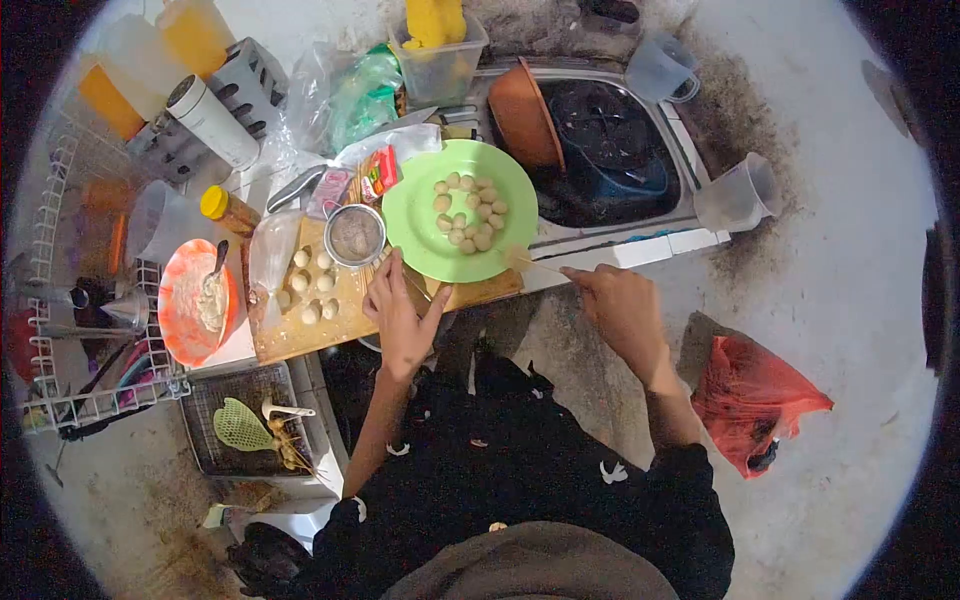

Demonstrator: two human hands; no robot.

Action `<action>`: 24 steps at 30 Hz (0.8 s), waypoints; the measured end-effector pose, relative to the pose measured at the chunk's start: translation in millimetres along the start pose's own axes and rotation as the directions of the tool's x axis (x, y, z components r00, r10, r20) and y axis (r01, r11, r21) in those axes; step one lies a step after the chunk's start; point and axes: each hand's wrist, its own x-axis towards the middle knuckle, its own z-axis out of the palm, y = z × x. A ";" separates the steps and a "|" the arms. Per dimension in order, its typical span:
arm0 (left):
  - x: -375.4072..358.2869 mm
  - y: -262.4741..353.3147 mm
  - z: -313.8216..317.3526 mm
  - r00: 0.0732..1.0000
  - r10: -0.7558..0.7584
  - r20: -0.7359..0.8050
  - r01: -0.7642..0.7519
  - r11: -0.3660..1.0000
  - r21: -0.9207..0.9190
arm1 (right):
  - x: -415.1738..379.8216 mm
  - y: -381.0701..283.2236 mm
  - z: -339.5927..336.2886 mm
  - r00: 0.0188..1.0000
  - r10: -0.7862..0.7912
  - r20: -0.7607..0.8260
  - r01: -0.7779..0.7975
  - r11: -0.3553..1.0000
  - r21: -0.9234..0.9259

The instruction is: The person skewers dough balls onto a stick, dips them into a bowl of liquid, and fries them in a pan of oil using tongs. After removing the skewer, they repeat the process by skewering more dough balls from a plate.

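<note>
My right hand (pixel 622 318) is closed on a thin wooden skewer (pixel 542 265) that points left toward the plate. At the skewer's tip, a blurred pale lump overlaps the plate's rim. My left hand (pixel 398 322) lies at the near left rim of the green plate (pixel 415 225), thumb and fingers apart, with thin sticks beside the fingers. Several small beige dough balls (pixel 468 212) are gathered on the plate. Left of my left hand, several paler balls (pixel 311 284) rest on a wooden cutting board (pixel 285 340). A small metal strainer (pixel 355 236) sits just beyond my fingers.
An orange bowl (pixel 180 330) with pale paste and a spoon stands at the left. Behind the plate are a knife (pixel 296 188), a red packet (pixel 379 173) and a clear tub (pixel 440 75). The sink (pixel 600 130) holds a brown basin (pixel 525 115); a clear jug (pixel 738 195) stands beside it.
</note>
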 end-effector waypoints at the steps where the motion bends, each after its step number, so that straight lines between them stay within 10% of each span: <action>1: 0.0 1.1 -1.0 1.000 0.002 0.004 -0.002 1.000 -0.002 | 0.9 0.0 1.8 1.000 -0.006 -0.011 0.006 1.000 0.022; 24: 0.4 1.3 -0.1 1.000 0.004 0.002 -0.003 1.000 -0.026 | 0.3 5.4 -10.4 0.990 0.030 -0.139 0.001 0.976 0.220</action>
